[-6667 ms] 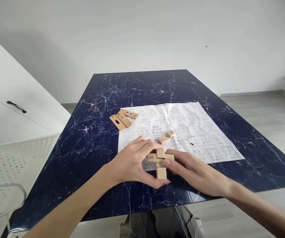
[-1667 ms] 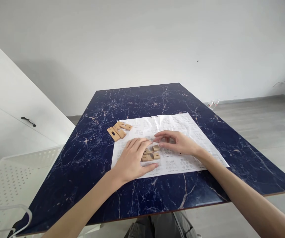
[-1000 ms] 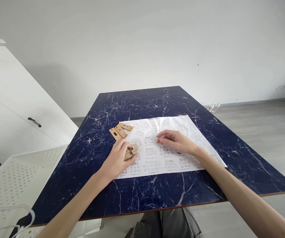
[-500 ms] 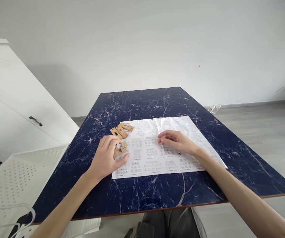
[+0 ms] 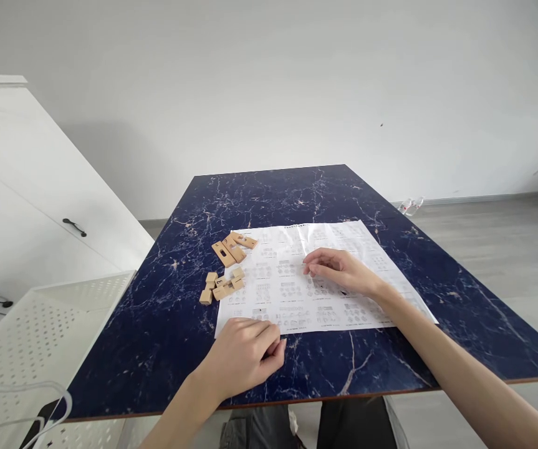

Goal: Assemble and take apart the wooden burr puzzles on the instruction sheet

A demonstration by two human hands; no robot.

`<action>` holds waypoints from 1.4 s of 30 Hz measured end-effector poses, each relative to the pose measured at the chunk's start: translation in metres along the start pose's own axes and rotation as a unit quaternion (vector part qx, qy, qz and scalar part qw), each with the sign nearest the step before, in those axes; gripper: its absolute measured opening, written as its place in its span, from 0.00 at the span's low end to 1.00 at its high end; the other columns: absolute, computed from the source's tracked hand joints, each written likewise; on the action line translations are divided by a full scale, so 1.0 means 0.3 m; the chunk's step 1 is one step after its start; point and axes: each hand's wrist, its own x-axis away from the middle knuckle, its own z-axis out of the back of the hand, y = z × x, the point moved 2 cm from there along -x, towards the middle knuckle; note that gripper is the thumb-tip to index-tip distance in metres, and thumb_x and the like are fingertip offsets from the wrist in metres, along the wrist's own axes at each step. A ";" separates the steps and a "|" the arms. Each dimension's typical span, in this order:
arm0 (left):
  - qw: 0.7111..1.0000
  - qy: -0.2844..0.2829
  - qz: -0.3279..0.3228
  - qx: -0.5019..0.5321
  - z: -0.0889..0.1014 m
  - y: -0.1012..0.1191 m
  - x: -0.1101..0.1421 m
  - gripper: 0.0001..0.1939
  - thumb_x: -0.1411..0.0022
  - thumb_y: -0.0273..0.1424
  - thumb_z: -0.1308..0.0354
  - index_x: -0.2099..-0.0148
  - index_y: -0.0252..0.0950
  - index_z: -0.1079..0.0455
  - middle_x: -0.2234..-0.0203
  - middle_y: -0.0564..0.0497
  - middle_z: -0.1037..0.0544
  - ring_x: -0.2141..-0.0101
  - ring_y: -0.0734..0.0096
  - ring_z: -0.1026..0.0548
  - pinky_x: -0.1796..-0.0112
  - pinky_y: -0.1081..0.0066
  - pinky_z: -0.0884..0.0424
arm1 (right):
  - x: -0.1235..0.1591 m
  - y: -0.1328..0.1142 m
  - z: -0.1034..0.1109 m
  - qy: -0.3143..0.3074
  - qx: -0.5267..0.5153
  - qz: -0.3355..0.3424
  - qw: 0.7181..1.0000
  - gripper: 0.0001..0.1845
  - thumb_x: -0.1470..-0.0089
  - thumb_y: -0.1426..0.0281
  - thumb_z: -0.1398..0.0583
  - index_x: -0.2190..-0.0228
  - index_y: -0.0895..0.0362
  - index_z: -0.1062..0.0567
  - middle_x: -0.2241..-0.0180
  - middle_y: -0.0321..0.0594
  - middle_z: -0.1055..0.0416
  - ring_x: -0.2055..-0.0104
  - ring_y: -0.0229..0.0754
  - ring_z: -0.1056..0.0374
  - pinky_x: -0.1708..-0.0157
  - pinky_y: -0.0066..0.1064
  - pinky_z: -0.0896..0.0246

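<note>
My left hand point(image 5: 249, 350) lies at the near left edge of a printed sheet point(image 5: 292, 318), its fingers curled in and no object showing in them. Loosely bent, the fingers of my right hand point(image 5: 336, 269) rest over the middle of the sheet with a gap to the thumb and nothing held. Several notched wooden puzzle pieces point(image 5: 229, 285) sit close together at the sheet's left edge, one marked 3. Beyond them are three flat wooden pieces with cut-outs, including a slotted piece point(image 5: 222, 254) marked 2. Neither hand touches the wood.
The sheet lies on a dark blue marbled table point(image 5: 269, 193). To the left stand a white cabinet point(image 5: 39, 181) and a white perforated surface point(image 5: 35, 337) with a white cable point(image 5: 25, 388). Clear plastic items point(image 5: 411, 206) are on the floor past the table's right side.
My left hand has let go of the notched wooden pieces and drawn back toward me and to the right, its fingers curling. The right hand keeps its place on the sheet.
</note>
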 end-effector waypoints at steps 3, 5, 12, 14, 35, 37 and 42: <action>1.000 0.016 0.010 0.007 0.013 -0.002 -0.001 0.15 0.29 0.25 0.47 0.70 0.39 0.43 0.81 0.59 0.36 0.81 0.77 0.37 0.76 0.71 0.43 | 0.001 -0.012 -0.003 -0.003 0.000 0.000 1.000 0.16 0.33 0.54 0.39 0.53 0.50 0.21 0.55 0.44 0.18 0.54 0.51 0.23 0.52 0.46 0.30; 0.999 0.022 0.022 0.011 0.020 -0.004 0.000 0.15 0.29 0.25 0.46 0.70 0.39 0.43 0.80 0.60 0.35 0.81 0.77 0.36 0.76 0.71 0.42 | 0.002 -0.019 -0.005 -0.004 0.001 -0.004 1.000 0.16 0.34 0.54 0.39 0.53 0.50 0.21 0.55 0.45 0.18 0.54 0.51 0.23 0.52 0.47 0.29; 0.998 0.030 0.046 0.034 0.034 -0.004 0.006 0.16 0.28 0.24 0.46 0.69 0.39 0.44 0.81 0.61 0.36 0.81 0.79 0.36 0.76 0.73 0.41 | -0.004 -0.020 -0.007 -0.001 0.012 -0.024 1.000 0.18 0.35 0.52 0.39 0.53 0.51 0.21 0.56 0.45 0.18 0.55 0.51 0.23 0.52 0.48 0.28; 0.998 0.026 0.047 0.036 0.034 -0.004 0.008 0.16 0.28 0.25 0.46 0.69 0.39 0.44 0.81 0.60 0.36 0.81 0.79 0.36 0.76 0.73 0.40 | -0.006 -0.015 -0.007 0.000 0.009 -0.025 1.000 0.18 0.35 0.52 0.39 0.53 0.51 0.22 0.56 0.45 0.18 0.55 0.51 0.23 0.52 0.47 0.28; 0.998 0.014 0.062 0.028 0.038 -0.007 0.026 0.15 0.30 0.23 0.47 0.70 0.39 0.45 0.80 0.59 0.36 0.80 0.77 0.35 0.76 0.71 0.39 | -0.011 -0.016 -0.025 0.004 0.006 -0.029 1.000 0.16 0.33 0.53 0.39 0.54 0.50 0.21 0.58 0.43 0.18 0.55 0.50 0.24 0.54 0.45 0.29; 0.998 0.013 0.063 0.026 0.039 -0.007 0.025 0.15 0.31 0.22 0.47 0.70 0.39 0.44 0.80 0.59 0.36 0.80 0.77 0.35 0.76 0.71 0.39 | -0.011 -0.022 -0.026 0.004 0.007 -0.029 1.000 0.16 0.33 0.53 0.39 0.54 0.50 0.21 0.58 0.43 0.19 0.56 0.50 0.24 0.55 0.44 0.29; 0.998 0.025 0.051 0.022 0.042 -0.005 0.026 0.15 0.31 0.22 0.47 0.70 0.39 0.46 0.81 0.60 0.37 0.80 0.77 0.36 0.76 0.70 0.39 | -0.010 -0.024 -0.027 0.005 0.004 -0.028 1.000 0.16 0.33 0.53 0.40 0.54 0.50 0.21 0.58 0.43 0.19 0.55 0.50 0.24 0.55 0.44 0.30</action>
